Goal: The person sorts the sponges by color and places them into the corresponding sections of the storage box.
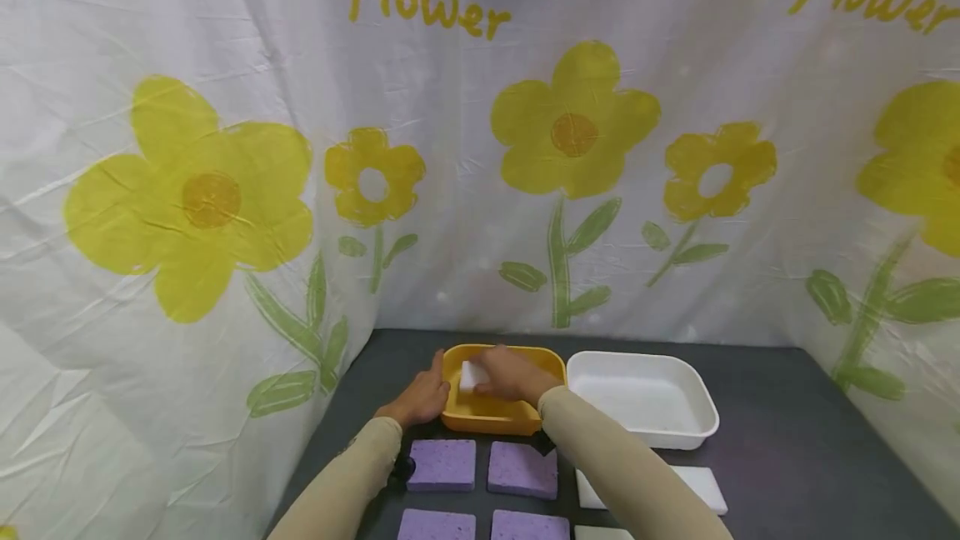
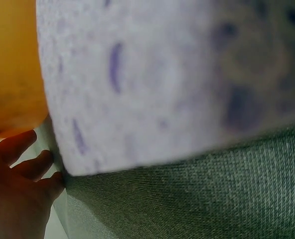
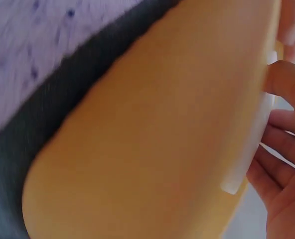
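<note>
With your right hand (image 1: 512, 376) pinching the white block (image 1: 469, 377) in or just over the yellow tray (image 1: 487, 424), you'd do well to lay it flat before releasing, your left hand (image 1: 423, 399), fingers loosely extended, steadying the tray's left side.

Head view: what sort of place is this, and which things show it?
Probably a screened-off tabletop workspace: a flower-patterned curtain hangs around a dark table holding purple sponges and a yellow tray.
</note>
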Demonstrator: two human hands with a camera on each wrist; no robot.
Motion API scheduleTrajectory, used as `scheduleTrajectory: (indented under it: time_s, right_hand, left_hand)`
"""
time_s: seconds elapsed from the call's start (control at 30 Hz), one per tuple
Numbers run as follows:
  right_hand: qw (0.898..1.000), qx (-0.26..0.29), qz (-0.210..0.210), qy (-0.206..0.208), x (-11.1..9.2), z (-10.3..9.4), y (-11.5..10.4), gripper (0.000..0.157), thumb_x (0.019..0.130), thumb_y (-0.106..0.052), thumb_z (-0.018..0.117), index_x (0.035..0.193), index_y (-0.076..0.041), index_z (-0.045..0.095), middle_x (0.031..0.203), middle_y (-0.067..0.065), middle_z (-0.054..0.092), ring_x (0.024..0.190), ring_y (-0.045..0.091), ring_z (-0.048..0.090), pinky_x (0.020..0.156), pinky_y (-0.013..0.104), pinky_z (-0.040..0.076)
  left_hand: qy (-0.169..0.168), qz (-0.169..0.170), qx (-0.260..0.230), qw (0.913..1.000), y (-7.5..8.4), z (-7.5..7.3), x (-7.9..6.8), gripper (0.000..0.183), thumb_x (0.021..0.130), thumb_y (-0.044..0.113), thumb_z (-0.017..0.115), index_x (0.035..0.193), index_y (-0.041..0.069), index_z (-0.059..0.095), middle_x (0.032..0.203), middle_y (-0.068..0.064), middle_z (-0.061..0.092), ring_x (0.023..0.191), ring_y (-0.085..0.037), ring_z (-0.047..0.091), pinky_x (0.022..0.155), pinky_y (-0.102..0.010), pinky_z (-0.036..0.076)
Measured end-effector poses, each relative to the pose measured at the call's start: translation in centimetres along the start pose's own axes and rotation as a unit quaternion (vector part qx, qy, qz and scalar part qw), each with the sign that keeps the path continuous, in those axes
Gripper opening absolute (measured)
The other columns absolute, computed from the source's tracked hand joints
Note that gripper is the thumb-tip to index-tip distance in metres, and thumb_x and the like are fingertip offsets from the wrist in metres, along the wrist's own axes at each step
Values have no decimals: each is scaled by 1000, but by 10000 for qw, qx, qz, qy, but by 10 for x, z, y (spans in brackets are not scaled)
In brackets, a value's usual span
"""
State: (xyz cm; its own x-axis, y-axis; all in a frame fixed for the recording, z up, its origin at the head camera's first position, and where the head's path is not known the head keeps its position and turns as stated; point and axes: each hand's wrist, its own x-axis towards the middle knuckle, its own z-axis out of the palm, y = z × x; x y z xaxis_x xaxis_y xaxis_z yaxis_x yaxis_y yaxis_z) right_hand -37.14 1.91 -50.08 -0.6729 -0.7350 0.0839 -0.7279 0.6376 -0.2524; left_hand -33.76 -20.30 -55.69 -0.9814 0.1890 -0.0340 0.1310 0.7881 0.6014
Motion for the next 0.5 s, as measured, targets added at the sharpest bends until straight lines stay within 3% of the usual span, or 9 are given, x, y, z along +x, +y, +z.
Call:
scheduleTrajectory:
  time_s: [0.13, 0.3, 0.5]
  right_hand:
    - [9998, -175, 93, -71, 3, 10, -7, 36, 96, -29, 86, 125, -11, 76, 106, -2, 77, 91, 12, 67, 88, 31, 58]
    - [9998, -106, 168, -45, 8, 23, -11, 32, 93, -27, 89, 118, -10, 78, 101, -1, 78, 84, 12, 66, 80, 29, 58]
    - [9998, 155, -99, 85, 17, 44, -2, 27, 91, -24, 88, 111, -9, 78, 93, -2, 75, 78, 12, 63, 74, 29, 56]
  left_hand:
    - [-5, 60, 50, 10000, 2, 1, -1, 70, 110, 12, 45, 169, -10, 14, 155, -35, 56, 143, -43, 59, 122, -61, 43]
    - [9, 161, -30, 9999, -5, 2, 2, 70, 109, 12, 46, 169, -10, 15, 152, -37, 57, 140, -44, 61, 121, -63, 44]
    - [185, 614, 295, 9975, -53, 25, 32, 72, 110, 20, 44, 168, -9, 13, 145, -35, 63, 130, -40, 68, 113, -55, 53]
